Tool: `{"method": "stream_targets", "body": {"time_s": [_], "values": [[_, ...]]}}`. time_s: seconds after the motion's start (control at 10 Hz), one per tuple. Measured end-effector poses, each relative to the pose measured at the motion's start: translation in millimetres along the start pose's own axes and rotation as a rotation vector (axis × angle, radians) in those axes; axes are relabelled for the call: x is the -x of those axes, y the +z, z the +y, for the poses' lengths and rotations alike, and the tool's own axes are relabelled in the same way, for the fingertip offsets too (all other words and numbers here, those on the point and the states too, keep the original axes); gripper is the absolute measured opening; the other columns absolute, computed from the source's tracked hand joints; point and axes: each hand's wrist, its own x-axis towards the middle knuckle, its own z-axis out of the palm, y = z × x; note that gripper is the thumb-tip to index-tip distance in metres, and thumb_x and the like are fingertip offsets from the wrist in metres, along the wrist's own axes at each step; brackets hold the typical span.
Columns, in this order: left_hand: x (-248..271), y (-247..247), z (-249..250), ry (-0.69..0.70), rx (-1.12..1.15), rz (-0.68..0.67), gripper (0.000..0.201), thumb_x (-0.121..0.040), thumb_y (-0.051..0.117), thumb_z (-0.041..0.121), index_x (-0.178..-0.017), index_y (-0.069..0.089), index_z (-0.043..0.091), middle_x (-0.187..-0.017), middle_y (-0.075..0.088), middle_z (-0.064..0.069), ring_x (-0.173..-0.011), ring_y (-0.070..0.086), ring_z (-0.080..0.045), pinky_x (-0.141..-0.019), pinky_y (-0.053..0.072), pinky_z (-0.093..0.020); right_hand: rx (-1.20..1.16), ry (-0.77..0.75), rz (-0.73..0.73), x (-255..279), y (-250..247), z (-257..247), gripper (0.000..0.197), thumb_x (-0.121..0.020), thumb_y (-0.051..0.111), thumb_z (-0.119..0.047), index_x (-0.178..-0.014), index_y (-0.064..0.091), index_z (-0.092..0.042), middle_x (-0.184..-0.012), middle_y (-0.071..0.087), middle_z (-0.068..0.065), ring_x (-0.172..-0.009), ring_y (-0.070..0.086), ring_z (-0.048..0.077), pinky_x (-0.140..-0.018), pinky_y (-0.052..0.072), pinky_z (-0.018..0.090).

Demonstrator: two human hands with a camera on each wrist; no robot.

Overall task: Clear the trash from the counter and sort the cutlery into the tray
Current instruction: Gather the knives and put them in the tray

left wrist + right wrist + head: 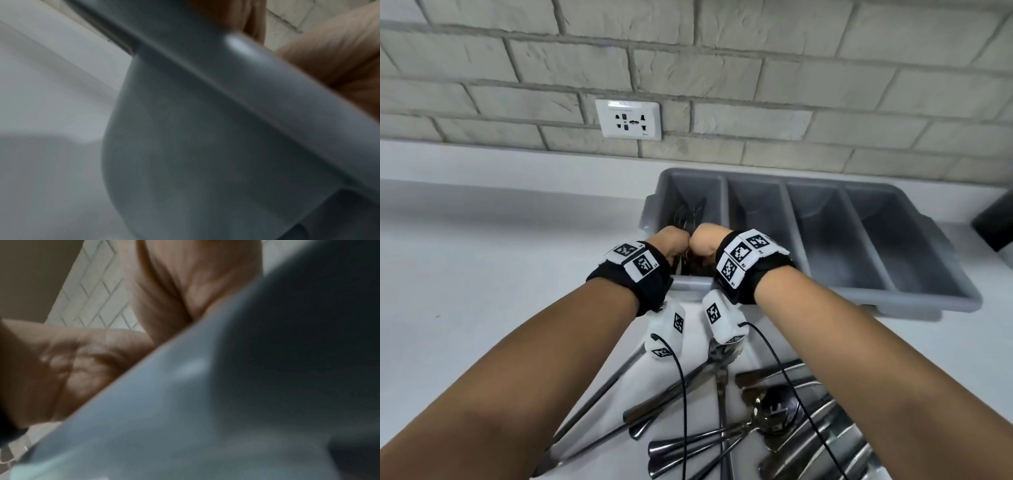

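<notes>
The white counter [482, 274] runs under both forearms and back to the brick wall [722, 51], which carries a white socket plate [628, 119] above and to the left of the fingers. On the counter sits the grey tray [893, 298], long and split into four compartments; three of them stretch off to the right of the fingers, and the leftmost one lies directly beneath them. A dark object [996, 226] stands at the far right edge, well apart from the fingers and too cropped to identify.

Behind the wrists, nearer the person, a loose heap of cutlery [739, 428] lies on the counter: long handles crossing each other, spoon bowls, and flat knife-like handles to the right.

The left hand [669, 240] and right hand [703, 240] meet knuckle to knuckle over the near end of the leftmost compartment, fingers dipped down inside it. Beyond the fingers, forks [690, 214] lie in that compartment, tines toward the wall. Both hands look curled, but whether the fingers grasp the forks or are merely bunched cannot be told: the head view hides the fingertips, and both wrist views are blurred, showing only the tray's grey rim [267, 78] close against the palm.

Each wrist wears a black band with printed square markers.
</notes>
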Motion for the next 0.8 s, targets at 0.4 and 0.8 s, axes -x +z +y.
{"method": "stream_targets", "body": {"time_s": [0.4,0.8], "values": [[98,14,12,0.328,0.000,0.054,0.015,-0.089,0.049,0.007,-0.095,0.058,0.018,-0.075,0.054,-0.002,-0.060,0.049,-0.011,-0.052,0.039,-0.022,-0.552,-0.161,0.045,98,-39,77,0.020,-0.090,0.049,-0.002,-0.105,0.057,-0.013,-0.074,0.056,0.006,-0.060,0.055,0.019,-0.058,0.047,0.031],[187,158,-61,0.414,-0.675,-0.162,0.029,-0.088,0.052,0.012,-0.114,0.066,0.010,-0.115,0.067,-0.006,-0.093,0.059,-0.015,-0.078,0.045,-0.019,0.040,0.091,0.159,181,-44,289,0.031,-0.083,0.060,-0.015,-0.113,0.061,-0.010,-0.123,0.059,0.013,-0.102,0.056,0.025,-0.081,0.039,0.022]]}}
